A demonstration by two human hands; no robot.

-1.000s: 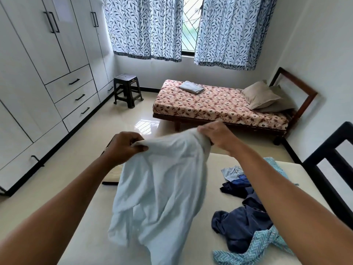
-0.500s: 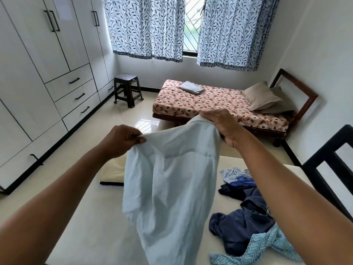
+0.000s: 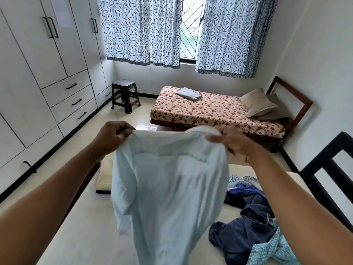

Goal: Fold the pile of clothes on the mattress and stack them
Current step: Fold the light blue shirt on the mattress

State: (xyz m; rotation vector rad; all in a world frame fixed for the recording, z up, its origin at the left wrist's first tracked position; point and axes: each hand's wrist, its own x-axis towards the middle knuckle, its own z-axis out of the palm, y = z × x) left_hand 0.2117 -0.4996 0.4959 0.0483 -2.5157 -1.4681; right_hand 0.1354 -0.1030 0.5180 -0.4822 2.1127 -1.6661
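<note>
A pale blue shirt (image 3: 168, 192) hangs in the air above the cream mattress (image 3: 84, 238). My left hand (image 3: 112, 136) pinches its top left edge. My right hand (image 3: 235, 146) grips the top right edge near the collar. The shirt's lower part droops toward the mattress and hides its middle. To the right lies the pile of clothes: a dark blue garment (image 3: 246, 230), a light blue piece (image 3: 236, 181) behind it, and a teal patterned cloth (image 3: 271, 251) at the front right.
A cream pillow (image 3: 104, 178) lies at the mattress's far left. A black chair (image 3: 330, 175) stands at the right. Across the floor are a single bed (image 3: 210, 109) with a folded grey cloth (image 3: 190, 94), a dark stool (image 3: 125, 97), and wardrobes (image 3: 38, 73) along the left wall.
Both hands have raised the shirt and drawn apart, so its top edge is stretched wider. The shirt now hangs flatter and more open than before.
</note>
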